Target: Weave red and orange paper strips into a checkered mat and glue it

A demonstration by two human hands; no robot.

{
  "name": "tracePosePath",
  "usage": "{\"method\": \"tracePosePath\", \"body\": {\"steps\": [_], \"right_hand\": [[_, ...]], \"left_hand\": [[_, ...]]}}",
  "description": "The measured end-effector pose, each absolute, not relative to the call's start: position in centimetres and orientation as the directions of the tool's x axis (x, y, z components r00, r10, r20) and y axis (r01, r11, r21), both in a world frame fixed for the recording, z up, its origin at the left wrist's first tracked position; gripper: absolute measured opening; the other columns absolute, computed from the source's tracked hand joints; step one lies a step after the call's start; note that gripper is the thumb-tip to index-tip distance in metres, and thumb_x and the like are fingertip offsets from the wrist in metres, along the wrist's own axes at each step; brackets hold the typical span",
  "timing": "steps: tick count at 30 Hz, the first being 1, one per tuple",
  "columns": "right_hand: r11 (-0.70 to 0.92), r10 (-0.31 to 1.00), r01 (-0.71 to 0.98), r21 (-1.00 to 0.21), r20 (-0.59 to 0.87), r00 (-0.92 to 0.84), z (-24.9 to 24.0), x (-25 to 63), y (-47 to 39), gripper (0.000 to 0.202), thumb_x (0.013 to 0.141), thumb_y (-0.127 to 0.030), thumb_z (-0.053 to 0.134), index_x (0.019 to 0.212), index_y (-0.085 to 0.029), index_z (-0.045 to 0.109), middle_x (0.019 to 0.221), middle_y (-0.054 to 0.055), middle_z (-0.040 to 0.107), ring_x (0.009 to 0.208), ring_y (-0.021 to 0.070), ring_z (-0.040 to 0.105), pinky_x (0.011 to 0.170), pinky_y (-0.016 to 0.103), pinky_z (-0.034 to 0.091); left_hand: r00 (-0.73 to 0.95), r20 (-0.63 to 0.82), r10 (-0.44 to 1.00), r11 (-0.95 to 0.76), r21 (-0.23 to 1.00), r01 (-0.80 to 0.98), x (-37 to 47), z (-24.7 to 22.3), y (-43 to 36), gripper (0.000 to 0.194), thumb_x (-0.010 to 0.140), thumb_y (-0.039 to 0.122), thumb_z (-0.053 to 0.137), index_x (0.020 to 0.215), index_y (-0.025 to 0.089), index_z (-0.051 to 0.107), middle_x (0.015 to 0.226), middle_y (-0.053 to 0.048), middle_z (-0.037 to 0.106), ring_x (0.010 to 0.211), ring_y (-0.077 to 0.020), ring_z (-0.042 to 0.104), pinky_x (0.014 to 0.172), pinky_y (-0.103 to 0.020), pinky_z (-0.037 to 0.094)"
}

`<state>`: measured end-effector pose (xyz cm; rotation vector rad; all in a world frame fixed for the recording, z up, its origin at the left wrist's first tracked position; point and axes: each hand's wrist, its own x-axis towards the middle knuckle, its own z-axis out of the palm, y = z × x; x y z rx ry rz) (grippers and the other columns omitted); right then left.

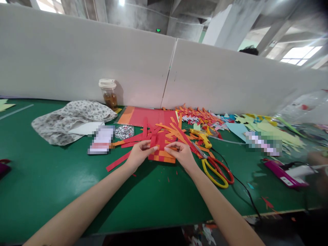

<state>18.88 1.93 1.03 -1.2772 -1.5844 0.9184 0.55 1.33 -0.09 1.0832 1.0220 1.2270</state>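
Note:
A small woven piece of red and orange paper strips [162,158] is held between my two hands over the green table. My left hand [139,153] pinches its left side, thumb on top. At the right side, my right hand [180,153] grips it between thumb and fingers. Red strips stand up from the weave's far edge. Loose red and orange paper strips [176,131] lie just behind it, and a single red strip [119,161] rests left of my left hand. Scissors with yellow and red handles [216,171] lie beside my right hand.
A yellow glue gun [204,138] with a black cord lies right of the strips. Behind are red and orange sheets [151,116] and cut paper pieces [200,116]. To the left are a bag of small pieces [124,131], patterned cloth [58,119] and a lidded cup [109,95].

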Motion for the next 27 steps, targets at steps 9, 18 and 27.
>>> {"method": "tracePosePath", "body": {"steps": [9,18,27], "right_hand": [[0.084,0.991,0.165,-0.983,0.066,-0.115,1.7,18.7,1.7,0.050,0.060,-0.038,0.077,0.100,-0.020,0.054,0.079,0.004,0.070,0.073,0.0199,0.066,0.068,0.033,0.050],[0.148,0.982,0.108,-0.983,0.134,-0.133,1.0,18.9,1.7,0.046,0.063,-0.030,0.077,0.101,-0.021,0.053,0.076,0.002,0.071,0.067,0.0185,0.066,0.065,0.032,0.051],[0.178,0.973,0.160,-0.971,0.150,-0.177,1.2,18.9,1.8,0.045,0.061,-0.025,0.075,0.102,-0.022,0.055,0.076,0.000,0.067,0.068,0.0171,0.064,0.062,0.029,0.049]], "left_hand": [[0.150,-0.087,0.985,0.104,0.988,-0.112,0.6,-0.8,1.3,0.037,0.046,0.025,0.084,0.074,0.016,0.063,0.066,0.002,0.062,0.061,-0.0119,0.058,0.060,-0.023,0.043],[0.366,-0.060,0.929,0.047,0.998,0.043,0.5,-1.4,1.4,0.025,0.062,0.032,0.076,0.075,0.016,0.061,0.059,0.005,0.060,0.056,-0.0092,0.055,0.056,-0.020,0.039],[0.382,-0.074,0.921,0.045,0.995,0.086,0.6,-1.1,1.2,0.026,0.060,0.029,0.077,0.072,0.016,0.058,0.055,0.005,0.057,0.053,-0.0082,0.052,0.053,-0.019,0.035]]}}
